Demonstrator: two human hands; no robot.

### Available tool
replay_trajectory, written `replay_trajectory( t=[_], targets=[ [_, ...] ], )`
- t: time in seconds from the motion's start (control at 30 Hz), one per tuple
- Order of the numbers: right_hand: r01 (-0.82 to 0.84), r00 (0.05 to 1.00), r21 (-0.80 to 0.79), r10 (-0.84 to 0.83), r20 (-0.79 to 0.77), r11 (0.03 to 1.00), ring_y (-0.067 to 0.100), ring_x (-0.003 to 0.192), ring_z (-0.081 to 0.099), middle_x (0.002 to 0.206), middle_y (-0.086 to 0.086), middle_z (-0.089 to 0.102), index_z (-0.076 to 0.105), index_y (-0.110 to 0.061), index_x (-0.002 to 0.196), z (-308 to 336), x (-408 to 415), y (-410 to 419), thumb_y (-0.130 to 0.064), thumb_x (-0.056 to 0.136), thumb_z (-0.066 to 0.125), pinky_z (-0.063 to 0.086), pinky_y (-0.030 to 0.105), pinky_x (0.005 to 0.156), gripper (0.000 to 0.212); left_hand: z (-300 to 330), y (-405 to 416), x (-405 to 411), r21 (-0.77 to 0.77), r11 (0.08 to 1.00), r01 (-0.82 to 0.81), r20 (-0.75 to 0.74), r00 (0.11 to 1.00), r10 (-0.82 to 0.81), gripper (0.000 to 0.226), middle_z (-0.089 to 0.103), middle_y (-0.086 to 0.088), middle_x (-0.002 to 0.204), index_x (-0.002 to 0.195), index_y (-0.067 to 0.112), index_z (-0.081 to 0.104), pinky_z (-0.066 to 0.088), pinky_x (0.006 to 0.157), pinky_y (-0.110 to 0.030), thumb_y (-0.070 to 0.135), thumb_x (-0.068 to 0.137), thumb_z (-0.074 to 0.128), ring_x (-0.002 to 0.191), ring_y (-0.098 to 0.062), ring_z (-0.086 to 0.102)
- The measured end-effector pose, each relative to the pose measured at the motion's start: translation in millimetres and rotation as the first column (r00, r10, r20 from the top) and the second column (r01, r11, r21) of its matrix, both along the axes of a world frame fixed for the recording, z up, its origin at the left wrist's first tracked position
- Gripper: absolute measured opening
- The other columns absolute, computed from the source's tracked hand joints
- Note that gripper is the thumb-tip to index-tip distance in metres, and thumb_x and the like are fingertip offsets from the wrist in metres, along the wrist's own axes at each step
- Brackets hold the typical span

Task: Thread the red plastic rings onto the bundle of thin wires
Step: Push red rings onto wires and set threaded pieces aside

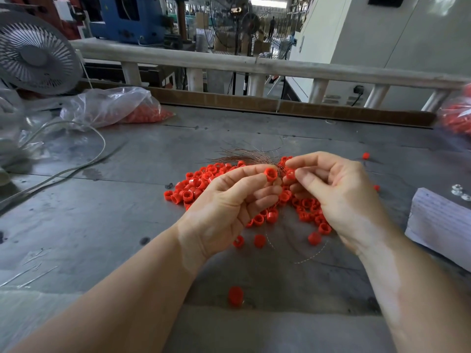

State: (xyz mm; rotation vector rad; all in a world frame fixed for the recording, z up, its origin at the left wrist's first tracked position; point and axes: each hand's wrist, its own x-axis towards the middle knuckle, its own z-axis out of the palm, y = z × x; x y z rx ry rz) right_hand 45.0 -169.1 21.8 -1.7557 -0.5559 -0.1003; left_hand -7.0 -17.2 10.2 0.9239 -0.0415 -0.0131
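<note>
A pile of small red plastic rings (196, 186) lies spread on the grey metal table (102, 225). My left hand (229, 205) pinches one red ring (270, 174) between thumb and forefinger above the pile. Close to its right, my right hand (339, 194) pinches another red ring (290, 173) with curled fingers. A bundle of thin coppery wires (247, 155) fans out on the table just behind both hands, its near end hidden at my fingertips. One thin wire (313, 256) curves below the hands.
A clear bag of red rings (122, 108) lies at the back left beside a grey fan (35, 54) and a white cable (76, 123). Another bag of rings (456, 118) sits at the right edge. Papers (441, 222) lie at right. Single rings (235, 296) are scattered nearby.
</note>
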Motion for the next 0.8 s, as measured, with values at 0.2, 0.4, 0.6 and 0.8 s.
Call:
replay_trajectory(
  t=[0.2, 0.4, 0.6, 0.8],
  targets=[
    [-0.031, 0.999, 0.064, 0.032, -0.007, 0.997, 0.007, 0.067, 0.067, 0.074, -0.002, 0.072, 0.068, -0.021, 0.085, -0.5, -0.9, 1.9, 0.000, 0.092, 0.053, 0.050, 0.014, 0.064, 0.027, -1.1, -1.2, 1.2, -0.022, 0.999, -0.030, -0.062, 0.998, 0.029, 0.021, 0.067, -0.010, 0.072, 0.085, 0.004, 0.068, 0.056, 0.061, -0.019, 0.008, 0.066, 0.060, 0.061, -0.011, 0.068],
    [-0.047, 0.999, 0.086, 0.047, -0.002, 0.995, 0.006, 0.069, 0.066, 0.073, -0.004, 0.071, 0.068, -0.022, 0.082, -1.5, -2.1, 5.8, 0.000, 0.093, 0.052, 0.052, 0.016, 0.066, 0.029, -1.0, -1.2, 0.7, -0.013, 1.000, -0.018, -0.074, 0.997, 0.017, 0.022, 0.068, -0.008, 0.069, 0.086, 0.004, 0.067, 0.056, 0.062, -0.018, 0.009, 0.067, 0.059, 0.062, -0.010, 0.068],
    [-0.069, 0.997, 0.145, 0.074, -0.029, 0.987, 0.009, 0.067, 0.067, 0.071, -0.002, 0.069, 0.066, -0.021, 0.083, -2.3, -2.6, 7.3, 0.003, 0.091, 0.053, 0.052, 0.017, 0.066, 0.028, -1.5, -1.4, 0.8, -0.025, 1.000, -0.010, -0.076, 0.997, 0.008, 0.021, 0.069, -0.008, 0.070, 0.086, 0.005, 0.067, 0.057, 0.065, -0.019, 0.009, 0.066, 0.060, 0.063, -0.010, 0.068],
    [-0.104, 0.984, 0.233, 0.134, -0.116, 0.967, 0.019, 0.077, 0.069, 0.076, 0.007, 0.071, 0.070, -0.019, 0.079, -2.5, -2.3, 7.2, 0.005, 0.088, 0.056, 0.055, 0.025, 0.072, 0.029, -0.6, -1.4, 0.8, -0.033, 0.999, -0.005, -0.082, 0.997, 0.002, 0.022, 0.070, -0.007, 0.070, 0.087, 0.005, 0.066, 0.057, 0.064, -0.018, 0.010, 0.067, 0.061, 0.063, -0.009, 0.068]
  ],
)
